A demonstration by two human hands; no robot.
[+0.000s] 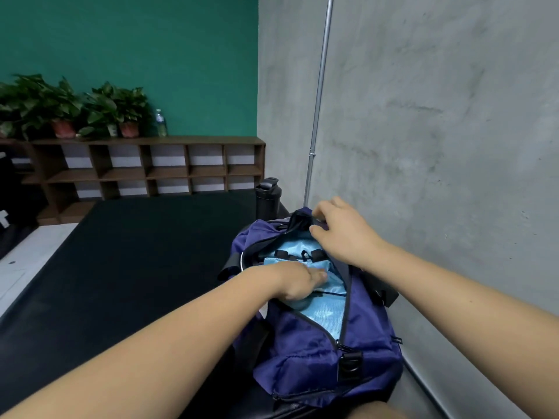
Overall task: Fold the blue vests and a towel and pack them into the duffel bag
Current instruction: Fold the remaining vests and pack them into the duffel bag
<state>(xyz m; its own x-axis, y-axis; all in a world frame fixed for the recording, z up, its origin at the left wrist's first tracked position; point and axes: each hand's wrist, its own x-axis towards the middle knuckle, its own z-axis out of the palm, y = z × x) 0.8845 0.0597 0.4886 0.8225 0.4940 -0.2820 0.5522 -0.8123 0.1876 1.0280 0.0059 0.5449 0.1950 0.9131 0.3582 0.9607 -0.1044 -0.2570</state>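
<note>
duffel bag [302, 352], dark purple, lies on its side-long base with its top zip open. light blue vests [328, 309] fill the opening, shiny cloth with small black clips [314, 254] just beyond the left thumb.

left hand [298, 282] rests palm down on the blue cloth inside the opening. its thumb lies straight along the fabric; the other fingers dip down between the cloth and the bag's near wall, out of sight, so i cannot tell whether they grasp anything.

right hand [341, 234] is at the far end of the bag, fingers curled over the top and thumb closing from below, grasping the bunched black and purple fabric there. the open zip runs from under these fingers back toward the person.

black table [136, 267] carries the bag and spreads away to the left of the left fingers. a black bottle [267, 196] stands just beyond and left of the right fingertips, near the bag's end. a metal pole [317, 101] rises above those fingertips along the grey wall [438, 131]. well beyond the left hand, a brown cubby shelf [145, 170] bears potted plants [60, 107] and a clear water bottle [160, 122] against a green wall [136, 40].
</note>
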